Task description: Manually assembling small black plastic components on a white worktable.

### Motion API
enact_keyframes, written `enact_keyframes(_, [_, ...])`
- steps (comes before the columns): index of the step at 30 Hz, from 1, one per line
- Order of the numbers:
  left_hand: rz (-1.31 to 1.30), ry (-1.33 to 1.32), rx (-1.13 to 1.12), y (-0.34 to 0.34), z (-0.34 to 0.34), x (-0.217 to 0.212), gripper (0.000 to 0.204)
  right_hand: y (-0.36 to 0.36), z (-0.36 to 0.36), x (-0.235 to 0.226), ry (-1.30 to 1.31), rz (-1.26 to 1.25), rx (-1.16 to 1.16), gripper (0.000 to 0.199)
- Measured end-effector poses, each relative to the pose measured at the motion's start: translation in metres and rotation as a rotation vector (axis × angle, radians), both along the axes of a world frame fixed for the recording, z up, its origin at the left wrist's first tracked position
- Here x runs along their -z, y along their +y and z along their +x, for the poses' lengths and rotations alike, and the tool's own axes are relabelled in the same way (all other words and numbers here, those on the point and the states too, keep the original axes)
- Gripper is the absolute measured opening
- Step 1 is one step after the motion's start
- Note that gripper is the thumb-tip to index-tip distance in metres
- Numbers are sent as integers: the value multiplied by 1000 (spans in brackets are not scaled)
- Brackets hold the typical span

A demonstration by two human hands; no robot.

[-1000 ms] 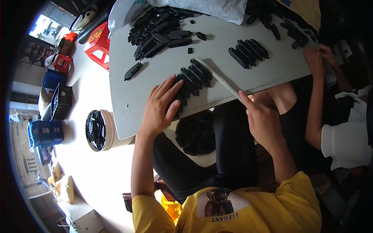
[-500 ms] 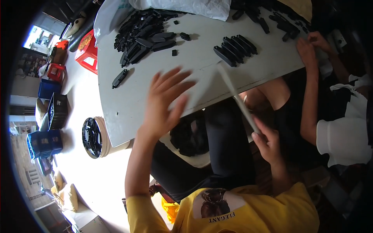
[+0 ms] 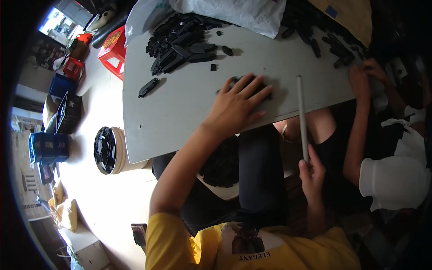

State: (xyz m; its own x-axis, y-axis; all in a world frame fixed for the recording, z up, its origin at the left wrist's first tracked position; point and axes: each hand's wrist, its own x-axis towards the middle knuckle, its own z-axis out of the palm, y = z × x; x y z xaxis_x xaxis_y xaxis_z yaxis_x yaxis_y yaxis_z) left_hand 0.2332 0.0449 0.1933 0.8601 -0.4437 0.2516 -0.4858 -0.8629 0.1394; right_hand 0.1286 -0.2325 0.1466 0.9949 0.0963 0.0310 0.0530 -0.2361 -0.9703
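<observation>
The left hand (image 3: 236, 105) lay flat on the grey worktop (image 3: 180, 108) with its fingers spread wide, and it pressed down on a row of black plastic parts (image 3: 252, 85) that showed only partly between and beyond the fingers. The right hand (image 3: 310, 173) was lower, off the edge of the worktop and above the person's lap, and it was closed around the near end of a long thin grey rod (image 3: 300, 112). The rod ran almost straight away from the person, and its far end rested on the worktop just beside the left hand's fingertips, to their right. A big heap of black parts (image 3: 180, 38) lay at the far left of the worktop, well apart from the hands, and one single black piece (image 3: 148, 87) lay alone near the left edge. A white plastic bag (image 3: 238, 13) lay at the far side. On the right, another person's hand (image 3: 360, 78) touched more black parts near the corner; what exactly it held was perhaps too small to tell. On the floor to the left stood a round bucket (image 3: 110, 150) filled with dark parts, and a red stool (image 3: 112, 49) stood farther away.
</observation>
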Motion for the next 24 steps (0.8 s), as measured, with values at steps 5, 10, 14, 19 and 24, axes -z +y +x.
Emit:
enact_keyframes(5, [70,109,-192,61,-59,-5,63,45,23,-20,-123,-170,-262,48])
enact_keyframes(10, [13,18,-215,74,-73,-14,61,95,49,-45,-212,-320,-415,52])
enact_keyframes(14, [-166,-64,-317,88,-94,2,56,122,63,-76,-464,-473,-441,56])
enact_keyframes(19, [-198,-57,-275,85,-93,9,51,146,60,-94,-626,-743,-299,60])
enact_keyframes(24, [-204,-73,-259,86,-91,11,51,150,72,-81,-559,-1056,-420,63])
